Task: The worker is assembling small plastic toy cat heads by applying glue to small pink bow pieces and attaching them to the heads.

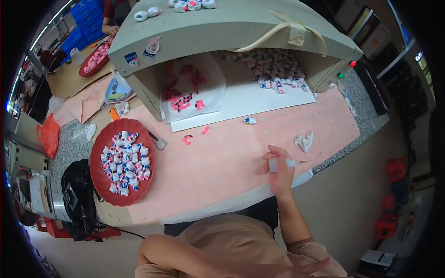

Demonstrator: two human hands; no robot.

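My right hand (281,176) is closed around a small translucent squeeze bottle (279,164) with a thin needle tip pointing right, above the front right of the pink-covered table. My left arm crosses my body along the lower edge. Its hand (311,268) is partly cut off there, with a finger stretched out and nothing visible in it. Beyond the right hand lies a crumpled white tissue (304,142). A single small white-and-blue figure (250,120) lies farther back. Pink bits (187,140) are left of it. A red scalloped tray (97,171) full of similar figures stands left.
A grey-green open-fronted box (185,36) spans the back, with pink pieces (181,103) on a white sheet and many small figures (280,69) inside. A black bag (76,199) hangs at the left edge. Another person's hand (112,30) is by a far red tray (85,72). Red stools (395,170) stand right.
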